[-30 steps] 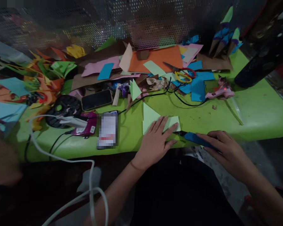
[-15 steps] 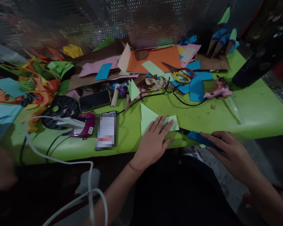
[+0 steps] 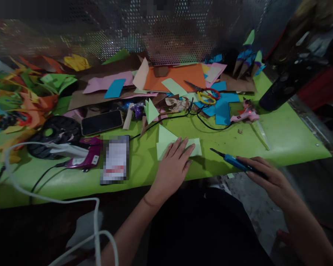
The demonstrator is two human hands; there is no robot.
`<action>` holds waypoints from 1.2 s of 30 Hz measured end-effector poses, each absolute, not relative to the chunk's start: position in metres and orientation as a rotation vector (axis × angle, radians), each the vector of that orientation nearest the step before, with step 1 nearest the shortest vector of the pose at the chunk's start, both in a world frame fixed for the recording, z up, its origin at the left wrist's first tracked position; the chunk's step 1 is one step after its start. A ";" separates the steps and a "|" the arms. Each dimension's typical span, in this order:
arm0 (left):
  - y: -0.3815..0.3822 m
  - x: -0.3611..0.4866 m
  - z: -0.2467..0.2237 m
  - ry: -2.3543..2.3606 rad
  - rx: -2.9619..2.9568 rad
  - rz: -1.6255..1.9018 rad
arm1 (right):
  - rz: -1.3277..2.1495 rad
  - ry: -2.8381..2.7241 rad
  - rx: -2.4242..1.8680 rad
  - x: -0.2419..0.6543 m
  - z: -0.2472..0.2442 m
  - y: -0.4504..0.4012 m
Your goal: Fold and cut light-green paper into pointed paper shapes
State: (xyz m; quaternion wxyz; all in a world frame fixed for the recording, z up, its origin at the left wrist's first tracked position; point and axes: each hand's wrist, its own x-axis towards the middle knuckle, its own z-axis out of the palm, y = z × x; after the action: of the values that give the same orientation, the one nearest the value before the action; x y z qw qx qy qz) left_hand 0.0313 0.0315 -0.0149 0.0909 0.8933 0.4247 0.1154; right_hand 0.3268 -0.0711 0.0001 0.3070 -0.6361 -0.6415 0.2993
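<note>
Green paper [image 3: 162, 149] lies under the left hand [image 3: 172, 168], fingers slightly spread; right of the paper, the right hand [image 3: 268, 176] grips a blue knife [image 3: 235, 163], its blade near the paper's edge.

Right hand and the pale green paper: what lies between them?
In the head view, the blue cutter in the right hand, blade foremost, then bare green tabletop up to the pale green paper.

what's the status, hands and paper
Left hand flat on green paper. Right hand gripping blue cutter, blade off paper. Scissors farther back, not in the way.
</note>
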 end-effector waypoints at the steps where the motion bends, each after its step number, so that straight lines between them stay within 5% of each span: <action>1: 0.033 0.033 -0.015 1.258 2.663 0.365 | 0.869 -1.622 -1.670 0.328 0.000 -0.072; 12: 0.045 0.050 0.006 1.168 2.274 0.895 | 1.288 -0.849 -1.564 0.315 -0.016 -0.069; 36: 0.066 0.065 0.008 1.105 1.988 1.005 | 1.122 -1.397 -1.580 0.314 -0.010 -0.049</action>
State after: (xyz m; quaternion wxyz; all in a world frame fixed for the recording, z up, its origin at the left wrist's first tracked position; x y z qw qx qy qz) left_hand 0.0651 0.0665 0.0077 0.3217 0.7570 0.4208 0.3826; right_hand 0.3139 -0.0488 -0.0096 0.3676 -0.6152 -0.5438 0.4367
